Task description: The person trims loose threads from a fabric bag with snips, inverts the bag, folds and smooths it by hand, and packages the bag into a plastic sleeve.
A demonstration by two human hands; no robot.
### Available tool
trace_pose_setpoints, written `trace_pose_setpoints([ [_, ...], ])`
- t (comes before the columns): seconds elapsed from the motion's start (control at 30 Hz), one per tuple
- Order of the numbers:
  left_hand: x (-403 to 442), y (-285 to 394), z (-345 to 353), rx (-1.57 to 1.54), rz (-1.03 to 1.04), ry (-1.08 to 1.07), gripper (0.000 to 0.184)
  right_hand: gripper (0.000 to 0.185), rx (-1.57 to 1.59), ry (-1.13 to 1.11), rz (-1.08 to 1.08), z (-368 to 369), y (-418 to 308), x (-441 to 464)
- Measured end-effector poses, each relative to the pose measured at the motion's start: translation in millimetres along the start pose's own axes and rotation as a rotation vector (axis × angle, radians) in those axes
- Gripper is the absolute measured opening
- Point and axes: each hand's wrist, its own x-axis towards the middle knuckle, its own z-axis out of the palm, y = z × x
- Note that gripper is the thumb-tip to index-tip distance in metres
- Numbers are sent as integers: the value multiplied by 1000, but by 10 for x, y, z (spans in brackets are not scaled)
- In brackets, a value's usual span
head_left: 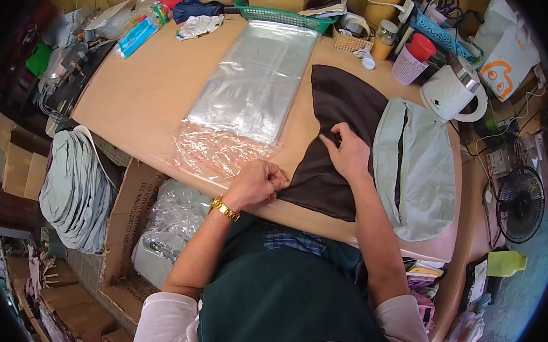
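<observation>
A dark brown piece of cloth (345, 104) lies across the table in front of me, wide at the far end. My left hand (257, 183), with a gold watch (225, 208) at the wrist, pinches the cloth's near left corner at the table edge. On the cloth's left edge, my right hand (348, 151) has its thumb and fingers closed on the fabric. Right of the cloth lies a flat grey-green fabric piece (415, 168) with a long dark slit. A stack of clear plastic bags (252, 78) lies beyond my left hand, its near end crumpled.
A white kettle (448, 91), a pink cup (409, 65) and a jar (385, 35) stand at the back right. A green basket (277, 15) sits at the far edge. Below left are a cardboard box (123, 224) holding plastic-wrapped goods and a grey-green fabric stack (74, 189). A black fan (519, 205) is at right.
</observation>
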Motion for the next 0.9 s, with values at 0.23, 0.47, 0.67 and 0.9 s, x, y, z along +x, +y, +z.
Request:
trace_pose_setpoints([
  [0.23,-34,167,-56,234,190,-33,32,20,-133,108,-232,104,139,-2],
  [0.47,438,125,416,318,461,319,38,23,-118,64,-167,23,-28,-44],
  [0.67,204,157,149,53,173,-24,25,17,-78,109,-214,64,115,-23],
  [0.9,130,-59,79,-335,139,21,17,24,-2,-5,-4,-6,3,-14],
])
